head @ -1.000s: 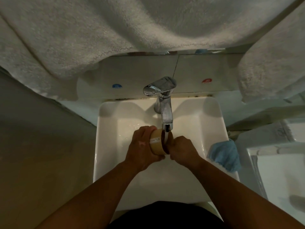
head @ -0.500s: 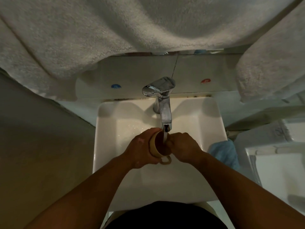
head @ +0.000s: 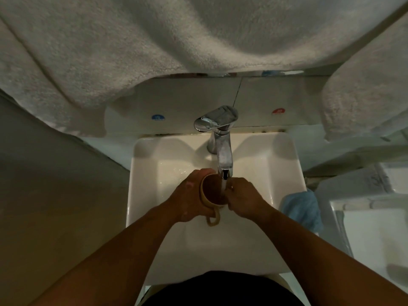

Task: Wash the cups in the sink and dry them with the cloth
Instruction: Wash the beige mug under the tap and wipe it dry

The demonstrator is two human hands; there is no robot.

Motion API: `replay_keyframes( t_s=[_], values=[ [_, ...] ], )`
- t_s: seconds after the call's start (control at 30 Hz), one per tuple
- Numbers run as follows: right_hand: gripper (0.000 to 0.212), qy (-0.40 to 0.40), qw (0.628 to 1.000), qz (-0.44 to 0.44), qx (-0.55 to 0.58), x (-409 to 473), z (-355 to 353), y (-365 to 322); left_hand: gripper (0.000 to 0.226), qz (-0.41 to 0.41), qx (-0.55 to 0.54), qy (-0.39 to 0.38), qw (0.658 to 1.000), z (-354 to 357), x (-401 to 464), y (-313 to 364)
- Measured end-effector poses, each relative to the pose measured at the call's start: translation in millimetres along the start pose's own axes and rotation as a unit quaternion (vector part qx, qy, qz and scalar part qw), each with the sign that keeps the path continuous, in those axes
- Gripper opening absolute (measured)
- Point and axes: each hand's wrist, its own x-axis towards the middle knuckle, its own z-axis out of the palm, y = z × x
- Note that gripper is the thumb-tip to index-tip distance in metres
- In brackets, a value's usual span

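The cup (head: 212,192) is sitting over the middle of the sink (head: 145,173), held under the tap (head: 221,146). It is tan on the outside and looking dark brown inside, with its mouth tilting up toward the camera. Its loop handle (head: 213,218) is pointing down toward the person, hanging below the cup's body. A thin stream of water (head: 224,186) is running from the spout and falling past the right edge of the cup's mouth; whether it is landing inside the cup or on the rim I cannot tell.

The left hand (head: 187,197) is wrapping round the cup's left side, fingers curling over the far wall and the thumb side pressing near the handle, so it is gripping the cup firmly. The right hand (head: 242,197) is meeting the cup at its right edge, its fingers curling in at the rim under the stream; it appears to be pinching or rubbing the rim, though the fingertips are hidden.

The sink is white and rectangular, with wet glints showing on its floor behind the hands. How much water is standing in the cup is too dark to judge.

A blue cloth (head: 302,208) is lying bunched on the right rim of the sink, just beside the right forearm. Pale towels (head: 154,45) are hanging across the top of the view, above the tap. Behind the tap, a blue dot (head: 158,117) and a red dot (head: 278,111) are showing on the wall.
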Motion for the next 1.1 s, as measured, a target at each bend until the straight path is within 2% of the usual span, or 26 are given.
replay_keyframes(
  t_s=[0.07,0.13,0.2,0.3,0.37,0.43,0.47,0.5,0.57,0.63,0.7,0.73,0.77,0.83,0.87,0.93,0.97,1.03,1.1],
  values=[
    [0.01,-0.039,0.999,-0.014,-0.005,-3.1,-3.7,-1.7,0.095,-0.005,0.006,-0.004,1.0,-1.0,-2.0,-3.7],
    [0.005,-0.049,0.992,-0.05,-0.106,1.5,-10.5,-0.5,0.09,-0.007,0.023,-0.039,0.999,-0.6,-2.0,-4.8],
    [0.014,-0.021,0.984,-0.059,-0.168,7.7,-11.9,3.4,0.089,-0.01,0.021,-0.06,0.998,1.0,-0.1,-5.2],
    [0.027,0.011,0.975,-0.049,-0.217,12.3,-4.8,14.8,0.092,-0.014,-0.037,-0.036,0.999,-3.3,1.5,-2.7],
    [0.025,0.029,0.99,-0.006,-0.134,13.2,-0.9,18.4,0.093,-0.018,-0.085,-0.038,0.995,-4.9,-0.8,-4.7],
    [0.019,0.03,0.996,0.062,0.065,9.8,1.1,14.1,0.098,-0.017,-0.077,-0.049,0.996,-1.9,-4.9,3.0],
    [0.018,0.024,0.987,0.078,0.14,7.4,2.7,11.6,0.103,-0.012,-0.056,-0.023,0.998,2.6,-5.4,3.6],
    [0.015,0.008,0.983,0.069,0.17,4.6,3.3,8.5,0.106,-0.005,-0.038,0.014,0.999,7.4,-5.0,4.3],
    [0.011,-0.022,0.995,0.024,0.096,2.3,-0.3,4.2,0.099,0.01,-0.016,0.081,0.997,13.3,-4.4,5.1],
    [0.014,-0.012,0.995,-0.02,-0.097,7.7,-5.9,6.6,0.098,0.01,-0.011,0.062,0.998,11.2,-5.2,6.0],
    [0.029,-0.008,0.975,-0.049,-0.216,10.1,-6.2,8.1,0.105,0.004,-0.008,0.02,1.0,6.9,-6.1,2.3],
    [0.033,-0.002,0.975,-0.05,-0.215,10.2,-3.2,7.7,0.106,0.009,0.004,0.014,1.0,4.3,-6.2,1.9],
    [0.035,0.003,0.986,-0.028,-0.164,9.0,0.1,7.9,0.108,0.022,0.022,0.02,0.999,2.2,-5.7,1.5],
    [0.037,-0.001,0.999,0.051,0.008,5.2,11.4,8.4,0.112,0.041,0.068,0.025,0.997,0.8,-5.7,1.1],
    [0.032,-0.015,0.994,0.08,0.069,3.9,15.4,8.3,0.113,0.044,0.092,0.023,0.994,0.5,-5.7,1.0],
    [0.018,-0.059,0.99,0.065,0.113,-1.3,16.5,8.0,0.109,0.047,0.124,0.02,0.991,-0.3,-5.7,0.5],
    [0.017,-0.077,0.993,0.033,0.089,-1.8,14.5,8.5,0.106,0.049,0.123,0.019,0.991,-1.4,-5.7,-0.3],
    [0.019,-0.052,0.995,-0.036,-0.073,1.5,7.7,8.1,0.102,0.054,0.098,0.022,0.994,-3.7,-4.6,-1.4],
    [0.029,-0.008,0.989,-0.042,-0.141,3.8,3.9,7.4,0.102,0.053,0.083,0.023,0.995,-6.2,-2.3,0.4]
  ],
)
